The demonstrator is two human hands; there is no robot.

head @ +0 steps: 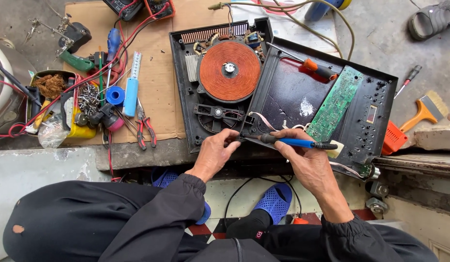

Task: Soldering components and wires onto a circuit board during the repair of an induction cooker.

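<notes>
My right hand grips the blue-handled soldering iron over the opened induction cooker; my left hand, holding nothing, steadies its edge. The tip could slip and scorch the ribbon cable.

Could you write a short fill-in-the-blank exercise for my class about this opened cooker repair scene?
1. The right hand holds a soldering iron with a ____ handle.
2. The round coil in the open cooker base is ____ in colour.
3. The long circuit board on the lifted cover is ____.
4. The left hand rests on the cooker base's ____ edge.

Missing words: blue; copper; green; front
</notes>
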